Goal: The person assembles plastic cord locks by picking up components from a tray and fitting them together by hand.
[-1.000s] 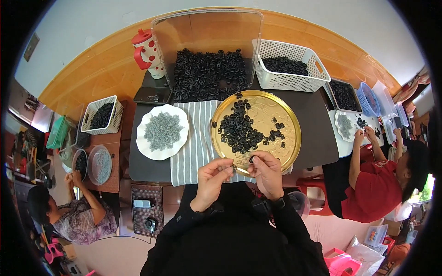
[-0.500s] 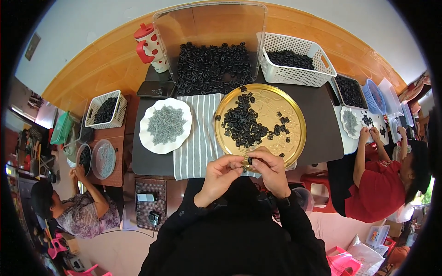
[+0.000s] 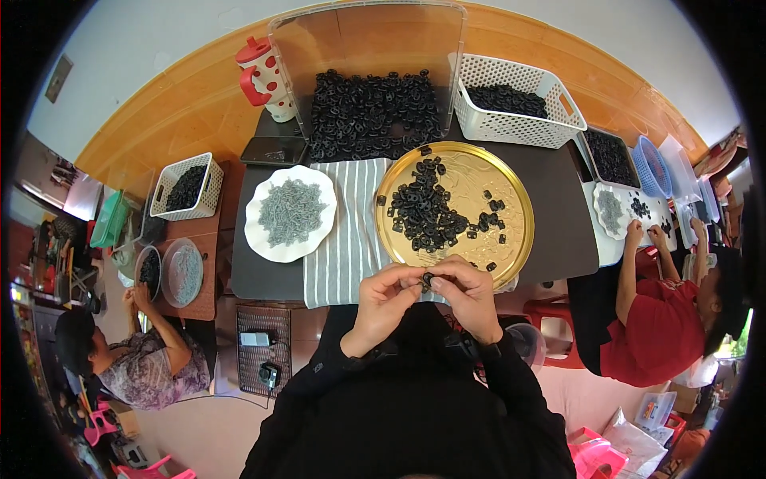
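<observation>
My left hand point(image 3: 384, 303) and my right hand point(image 3: 468, 297) meet at the near edge of a round gold tray point(image 3: 523, 227). My right thumb and fingers pinch a small black plastic piece point(image 3: 428, 279). The left fingertips are pinched against it from the other side; what they hold is too small to make out. A heap of similar black pieces point(image 3: 424, 211) lies on the tray, with several loose ones at its right. A scalloped white plate point(image 3: 255, 239) holds grey metal pieces point(image 3: 291, 211), which look like small screws.
A striped cloth point(image 3: 343, 247) lies between plate and tray. Behind stand a clear bin point(image 3: 363, 48) of black pieces, a white basket point(image 3: 519, 128), a dotted tumbler point(image 3: 267, 84) and a phone point(image 3: 273, 150). Co-workers sit at left point(image 3: 148, 363) and right point(image 3: 650, 327).
My fingertips have come together around the black piece; before, they were slightly apart, with a small item at the left fingers. The view has shifted slightly.
</observation>
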`<state>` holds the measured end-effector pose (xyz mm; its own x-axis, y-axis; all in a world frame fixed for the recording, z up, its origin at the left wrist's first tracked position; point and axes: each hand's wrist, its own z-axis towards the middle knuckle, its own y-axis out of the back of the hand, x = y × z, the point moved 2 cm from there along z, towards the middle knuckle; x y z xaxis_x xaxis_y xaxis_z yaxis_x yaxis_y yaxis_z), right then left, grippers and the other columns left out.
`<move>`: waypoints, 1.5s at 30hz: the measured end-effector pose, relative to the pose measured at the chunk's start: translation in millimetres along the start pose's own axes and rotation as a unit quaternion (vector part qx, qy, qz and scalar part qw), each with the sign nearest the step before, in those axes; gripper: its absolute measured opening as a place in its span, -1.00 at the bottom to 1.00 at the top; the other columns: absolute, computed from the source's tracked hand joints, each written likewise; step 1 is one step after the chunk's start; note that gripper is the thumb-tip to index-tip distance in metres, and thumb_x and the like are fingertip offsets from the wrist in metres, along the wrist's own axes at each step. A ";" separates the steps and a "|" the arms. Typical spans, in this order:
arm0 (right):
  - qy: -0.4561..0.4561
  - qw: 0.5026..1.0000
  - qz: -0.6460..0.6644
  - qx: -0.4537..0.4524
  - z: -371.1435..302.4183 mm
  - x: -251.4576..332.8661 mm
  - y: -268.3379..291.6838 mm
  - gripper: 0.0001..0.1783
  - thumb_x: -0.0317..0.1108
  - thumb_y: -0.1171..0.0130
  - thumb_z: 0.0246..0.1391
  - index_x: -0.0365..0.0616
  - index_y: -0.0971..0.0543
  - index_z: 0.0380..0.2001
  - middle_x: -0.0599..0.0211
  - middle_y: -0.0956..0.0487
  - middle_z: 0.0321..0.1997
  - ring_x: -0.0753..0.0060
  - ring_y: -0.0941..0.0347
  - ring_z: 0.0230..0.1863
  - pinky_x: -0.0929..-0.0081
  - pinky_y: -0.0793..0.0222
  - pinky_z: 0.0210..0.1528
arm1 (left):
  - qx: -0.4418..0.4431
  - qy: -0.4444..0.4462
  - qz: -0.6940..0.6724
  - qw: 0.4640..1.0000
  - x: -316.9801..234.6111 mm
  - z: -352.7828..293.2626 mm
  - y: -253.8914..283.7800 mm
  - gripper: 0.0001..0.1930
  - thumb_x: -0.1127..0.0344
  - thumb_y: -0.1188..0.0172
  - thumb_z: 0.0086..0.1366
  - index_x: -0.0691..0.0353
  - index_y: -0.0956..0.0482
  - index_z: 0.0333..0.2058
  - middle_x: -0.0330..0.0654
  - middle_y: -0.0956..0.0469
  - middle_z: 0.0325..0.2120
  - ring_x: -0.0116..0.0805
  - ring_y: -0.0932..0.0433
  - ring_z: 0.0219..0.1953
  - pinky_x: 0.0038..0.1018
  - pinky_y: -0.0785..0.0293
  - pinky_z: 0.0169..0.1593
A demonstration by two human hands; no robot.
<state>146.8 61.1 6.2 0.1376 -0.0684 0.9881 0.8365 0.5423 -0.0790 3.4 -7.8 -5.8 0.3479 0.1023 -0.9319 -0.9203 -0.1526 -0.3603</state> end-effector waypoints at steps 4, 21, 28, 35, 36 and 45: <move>-0.020 0.999 0.042 -0.006 -1.8 -3.5 -0.7 -0.83 -0.65 -0.10 0.03 -0.31 -0.55 -0.26 0.39 -0.50 -0.36 0.64 -0.41 -0.33 0.68 -0.31 -0.27 | -0.023 -0.028 0.012 0.999 1.6 0.0 -3.4 -0.70 0.67 -0.10 0.14 0.34 -0.57 -0.13 -0.29 -0.46 -0.41 -0.60 -0.40 -0.44 -0.69 -0.31 -0.41; 0.018 0.999 -0.037 0.017 0.7 3.2 -0.1 -0.90 -0.64 -0.11 0.02 -0.32 -0.54 -0.35 0.37 -0.47 -0.39 0.65 -0.37 -0.38 0.70 -0.26 -0.34 | -0.031 -0.013 -0.013 0.999 5.5 -3.3 -3.4 -0.71 0.68 -0.09 0.16 0.34 -0.57 -0.14 -0.28 -0.45 -0.38 -0.62 -0.41 -0.42 -0.71 -0.34 -0.40; 0.030 0.999 -0.017 0.017 -2.9 0.0 -4.3 -0.77 -0.65 -0.15 -0.03 -0.29 -0.54 -0.24 0.35 -0.47 -0.37 0.64 -0.39 -0.39 0.72 -0.27 -0.37 | -0.050 -0.035 -0.037 0.997 10.0 -3.9 -4.0 -0.72 0.66 -0.08 0.20 0.35 -0.56 -0.10 -0.27 -0.45 -0.36 -0.61 -0.41 -0.42 -0.70 -0.36 -0.37; 0.136 0.980 -0.142 -0.007 -6.2 4.7 -9.0 -0.62 -0.66 -0.24 -0.11 -0.27 -0.53 -0.13 0.27 -0.49 -0.35 0.51 -0.47 -0.40 0.63 -0.39 -0.39 | -0.040 -0.056 -0.029 0.997 9.4 -5.2 -5.2 -0.71 0.61 -0.09 0.24 0.35 -0.54 -0.05 -0.23 -0.45 -0.31 -0.56 -0.44 -0.38 -0.67 -0.43 -0.33; 0.154 0.975 -0.161 -0.010 -6.7 5.9 -9.5 -0.61 -0.66 -0.24 -0.11 -0.27 -0.53 -0.12 0.25 -0.49 -0.34 0.48 -0.48 -0.40 0.62 -0.41 -0.39 | -0.040 -0.057 -0.029 0.997 8.6 -5.5 -5.5 -0.71 0.61 -0.09 0.24 0.35 -0.54 -0.05 -0.23 -0.45 -0.31 -0.56 -0.44 -0.38 -0.67 -0.43 -0.33; 0.188 0.969 -0.162 -0.018 -10.3 5.5 -7.6 -0.62 -0.67 -0.21 -0.08 -0.29 -0.52 -0.11 0.21 -0.52 -0.33 0.38 -0.50 -0.37 0.58 -0.42 -0.35 | -0.008 -0.059 -0.036 0.998 10.0 -5.4 -3.7 -0.71 0.61 -0.10 0.23 0.35 -0.54 -0.06 -0.17 -0.47 -0.29 -0.52 -0.48 -0.38 -0.66 -0.47 -0.33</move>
<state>146.6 48.0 10.8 0.0426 -0.5330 0.8451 0.8851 0.4125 0.2155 11.2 -11.6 -14.0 0.3881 0.2281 -0.8929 -0.8904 -0.1571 -0.4271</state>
